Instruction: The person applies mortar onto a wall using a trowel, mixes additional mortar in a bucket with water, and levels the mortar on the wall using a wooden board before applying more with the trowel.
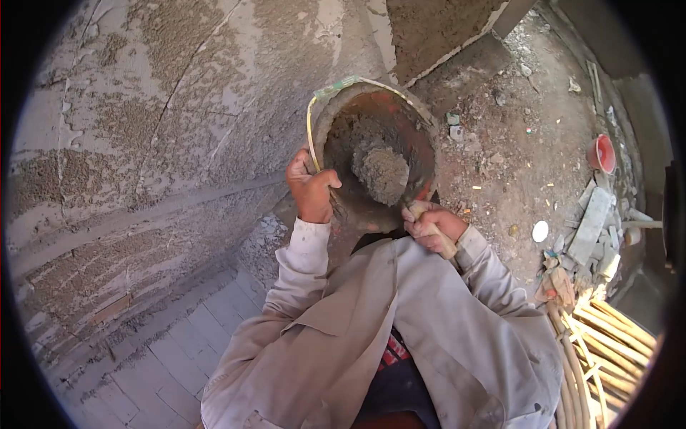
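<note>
A mortar-caked bucket (330,118) is in front of my body, its mouth facing me. Inside sits a heap of wet grey mortar (382,175), with more smeared on the reddish inner wall. My left hand (312,187) is closed on the bucket's left rim, thumb over the edge, beside the wire handle (310,132). That handle arcs round the far rim and has a green wrapped grip. My right hand (434,223) is wrapped round the wooden handle of a trowel (447,247) at the near right rim. Its blade appears to be hidden by the mortar.
A rough, partly plastered wall (171,107) rises on the left. Debris covers the ground (493,164) on the right. Farther right are a red bowl (604,154), a white disc (540,231), broken slabs (592,222) and bundled poles (614,336).
</note>
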### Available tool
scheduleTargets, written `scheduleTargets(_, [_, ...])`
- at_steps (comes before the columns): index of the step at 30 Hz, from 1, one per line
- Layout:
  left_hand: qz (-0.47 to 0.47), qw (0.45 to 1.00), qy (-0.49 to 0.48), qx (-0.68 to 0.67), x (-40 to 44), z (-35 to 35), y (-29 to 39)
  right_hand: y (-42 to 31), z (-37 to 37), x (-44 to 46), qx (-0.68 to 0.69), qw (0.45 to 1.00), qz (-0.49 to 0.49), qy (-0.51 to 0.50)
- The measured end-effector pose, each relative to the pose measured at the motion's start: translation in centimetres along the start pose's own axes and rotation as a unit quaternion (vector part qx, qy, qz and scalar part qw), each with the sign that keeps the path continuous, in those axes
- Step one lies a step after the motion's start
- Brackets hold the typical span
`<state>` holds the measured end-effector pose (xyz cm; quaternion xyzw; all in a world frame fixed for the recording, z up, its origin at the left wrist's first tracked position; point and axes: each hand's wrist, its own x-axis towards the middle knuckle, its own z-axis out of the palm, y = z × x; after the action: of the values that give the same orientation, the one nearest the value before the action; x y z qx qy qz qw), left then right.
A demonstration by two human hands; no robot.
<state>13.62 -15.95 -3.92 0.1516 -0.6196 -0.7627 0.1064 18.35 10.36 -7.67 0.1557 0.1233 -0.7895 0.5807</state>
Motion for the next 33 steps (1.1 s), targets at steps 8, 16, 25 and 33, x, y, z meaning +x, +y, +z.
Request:
scheduleTargets(8, [-0.028, 0.995, 0.087, 0.037, 1.9, 2.1, -2.4, -9.7, -0.2, -3.8, 0.018, 0.96, -0.275, -0.042])
scheduleTargets(16, [-0.031, 0.984, 0.163, 0.059, 1.5, 3.4, -1.5, -22.9, 2.9, -6.2, 0.0, 0.678, -0.722, 0.137])
scheduleTargets(25, [-0.018, 0.961, 0.268, 0.056, -1.4, 2.9, -1.4, -41.8, 0.9, 12.8, -0.074, 0.414, -0.647, 0.636])
scheduleTargets(33, [-0.066, 0.975, 0.21, 0.027, -3.3, -1.1, -1.7, -15.7, 14.1, 4.4, -0.543, 0.581, -0.592, 0.131])
